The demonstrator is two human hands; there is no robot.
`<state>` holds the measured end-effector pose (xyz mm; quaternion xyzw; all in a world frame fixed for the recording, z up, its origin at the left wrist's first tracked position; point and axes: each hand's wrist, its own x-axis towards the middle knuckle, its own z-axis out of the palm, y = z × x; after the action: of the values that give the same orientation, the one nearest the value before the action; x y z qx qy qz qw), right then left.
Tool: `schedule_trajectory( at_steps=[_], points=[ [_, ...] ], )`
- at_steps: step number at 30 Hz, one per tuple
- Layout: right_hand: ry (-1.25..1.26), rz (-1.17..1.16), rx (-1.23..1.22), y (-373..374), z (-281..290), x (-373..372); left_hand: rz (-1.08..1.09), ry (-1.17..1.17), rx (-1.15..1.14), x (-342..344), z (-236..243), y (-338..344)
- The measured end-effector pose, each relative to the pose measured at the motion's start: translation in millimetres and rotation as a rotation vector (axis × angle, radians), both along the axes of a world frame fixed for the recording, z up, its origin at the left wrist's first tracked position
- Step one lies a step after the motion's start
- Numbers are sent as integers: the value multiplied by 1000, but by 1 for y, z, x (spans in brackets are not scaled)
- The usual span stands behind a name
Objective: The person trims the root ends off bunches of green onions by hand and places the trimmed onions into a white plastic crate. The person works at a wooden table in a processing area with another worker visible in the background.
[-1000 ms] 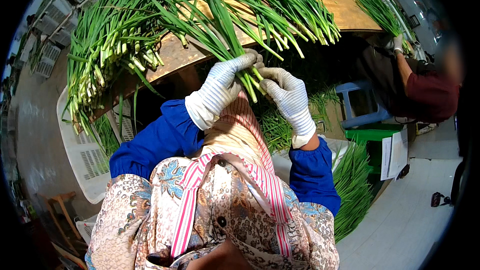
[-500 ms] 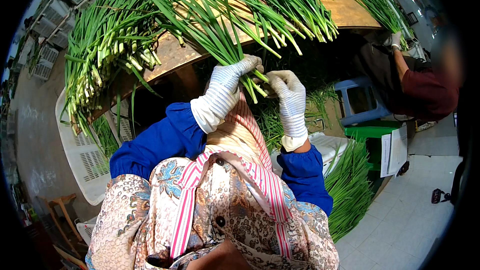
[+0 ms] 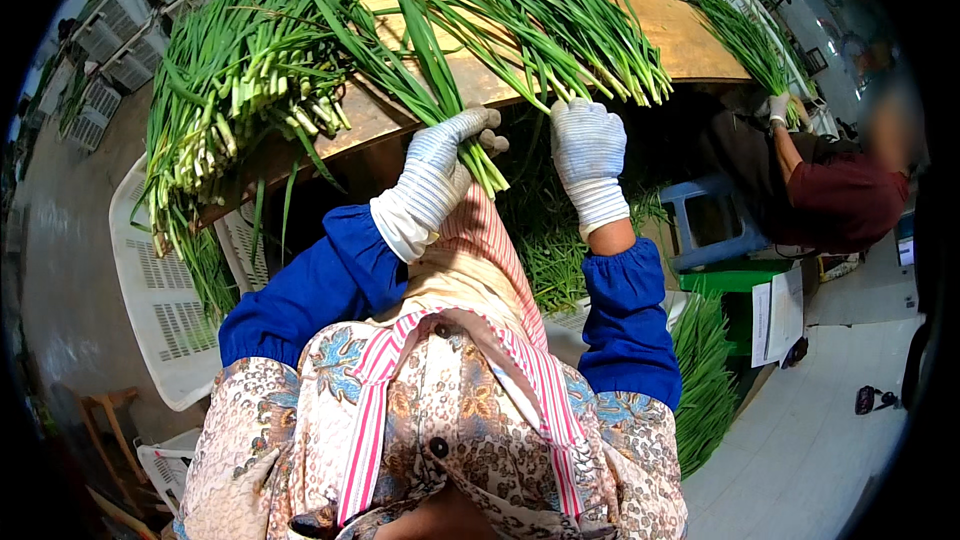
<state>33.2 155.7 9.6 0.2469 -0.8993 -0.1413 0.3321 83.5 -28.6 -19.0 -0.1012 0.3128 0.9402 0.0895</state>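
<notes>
Striped gloves cover both hands. My left hand (image 3: 450,150) is closed around a small bunch of long green leafy stalks (image 3: 435,80), their pale cut ends poking out below the fingers. My right hand (image 3: 586,145) has its back upward and its fingers curled at the ends of loose stalks (image 3: 530,15) along the table's front edge; the fingertips are mostly hidden. A thick pile of similar stalks (image 3: 230,90) hangs over the edge of the wooden table (image 3: 685,45) on the left.
White crates (image 3: 165,300) stand at left and behind the table. A co-worker (image 3: 840,190) handles stalks at right, beside a blue stool (image 3: 700,250) and green bin (image 3: 735,280). More greens (image 3: 705,390) lie low at right, with trimmings under the table.
My right hand has left the lower part of the held bunch and moved up and right to the stalks at the table edge. My left hand still holds its bunch.
</notes>
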Motion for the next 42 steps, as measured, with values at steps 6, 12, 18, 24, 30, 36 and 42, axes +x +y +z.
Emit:
schedule_trajectory(
  at_steps=[6, 12, 18, 24, 30, 36, 42],
  points=[
    [-73, 305, -218, 6, 11, 62, -138, 31, 214, 0, -15, 13],
    [-334, 376, -401, 35, -38, 75, -155, -88, -17, -1, -27, 32],
    [-151, 292, -935, 78, -1, 39, -117, -77, 13, 13, -11, 20],
    [-1083, 308, -1057, 31, -5, 42, -124, 68, -185, 11, -20, 29],
    [-1248, 73, -1740, 6, -42, 55, -47, 28, -152, 15, -23, 40],
    [-853, -157, -914, 33, -78, 66, -56, 75, -309, 17, -25, 31],
    [-888, -380, -335, 124, -85, 50, -96, 228, 36, 5, 3, 3]
  ],
)
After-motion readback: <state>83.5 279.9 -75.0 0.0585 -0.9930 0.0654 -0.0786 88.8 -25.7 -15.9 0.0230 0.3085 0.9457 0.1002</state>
